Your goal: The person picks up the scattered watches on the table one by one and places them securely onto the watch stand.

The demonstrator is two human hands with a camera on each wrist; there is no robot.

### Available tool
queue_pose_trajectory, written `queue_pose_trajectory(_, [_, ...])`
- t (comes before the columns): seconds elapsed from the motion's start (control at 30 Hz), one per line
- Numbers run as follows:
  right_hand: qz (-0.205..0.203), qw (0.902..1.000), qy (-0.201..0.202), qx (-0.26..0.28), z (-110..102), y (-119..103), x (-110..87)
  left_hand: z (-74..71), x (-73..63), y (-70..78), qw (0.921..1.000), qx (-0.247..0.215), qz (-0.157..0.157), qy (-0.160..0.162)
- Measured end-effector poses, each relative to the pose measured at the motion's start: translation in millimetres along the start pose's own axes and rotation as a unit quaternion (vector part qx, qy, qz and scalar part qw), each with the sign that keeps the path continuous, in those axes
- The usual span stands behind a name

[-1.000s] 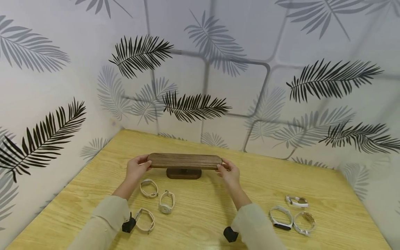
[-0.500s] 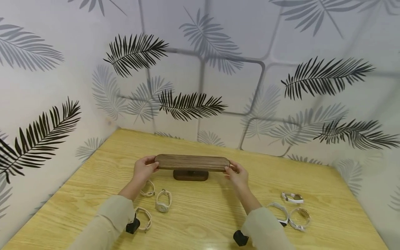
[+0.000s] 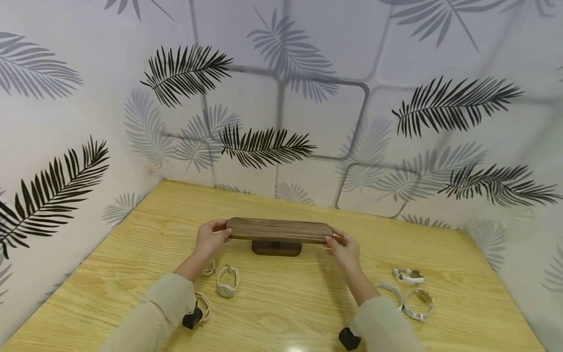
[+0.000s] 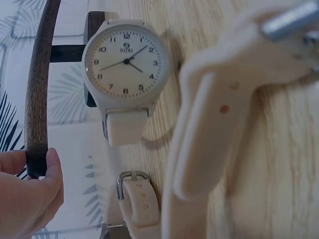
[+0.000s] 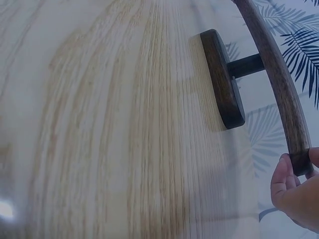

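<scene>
A dark wooden T-shaped stand with a long rounded top bar stands at the middle of the table. Its small oval base appears to rest on the wood. My left hand pinches the bar's left end between thumb and fingers, and the same grip shows in the left wrist view. At the bar's right end, my right hand pinches in the same way. A short post joins bar and base in the right wrist view.
Left of the stand lie cream-strapped watches, one with a round white dial; my left arm partly hides some. On the right are a white-banded watch, another looped watch and a pale band partly behind my sleeve. Patterned walls bound the table.
Both hands have moved the stand to the right along the table, keeping their hold on its bar. The watches have stayed in place, while the head view has shifted slightly.
</scene>
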State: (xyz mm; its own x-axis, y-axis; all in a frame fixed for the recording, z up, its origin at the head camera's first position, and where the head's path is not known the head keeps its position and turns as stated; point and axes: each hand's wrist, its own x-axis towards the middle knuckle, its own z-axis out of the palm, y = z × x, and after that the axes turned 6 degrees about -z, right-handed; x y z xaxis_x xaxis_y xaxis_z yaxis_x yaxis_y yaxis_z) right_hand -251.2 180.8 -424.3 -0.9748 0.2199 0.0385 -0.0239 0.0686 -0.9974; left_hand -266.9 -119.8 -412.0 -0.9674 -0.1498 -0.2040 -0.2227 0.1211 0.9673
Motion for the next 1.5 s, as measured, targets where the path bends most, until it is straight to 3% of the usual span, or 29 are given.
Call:
queue_pose_trajectory(0.53, [0.011, 0.9999, 0.005, -0.001, -34, -2, -9.7, 24.8, -6.1, 1.7, 0.9994, -0.011, 0.007, -0.032])
queue_pose_trajectory(0.93, [0.004, 0.9989, -0.003, -0.046, -59, -4, -20.6, 44.4, -13.2, -0.2, 0.9991, -0.015, 0.014, -0.038])
queue_pose_trajectory(1.33, [0.022, 0.9990, 0.004, -0.038, -82, -1, -31.0, 60.8, -28.7, -0.3, 0.9982, -0.028, 0.026, -0.047])
queue_pose_trajectory(1.5, [0.018, 0.9980, 0.003, -0.060, -92, 2, -37.3, 67.7, -31.6, -3.9, 0.9976, -0.028, 0.029, -0.056])
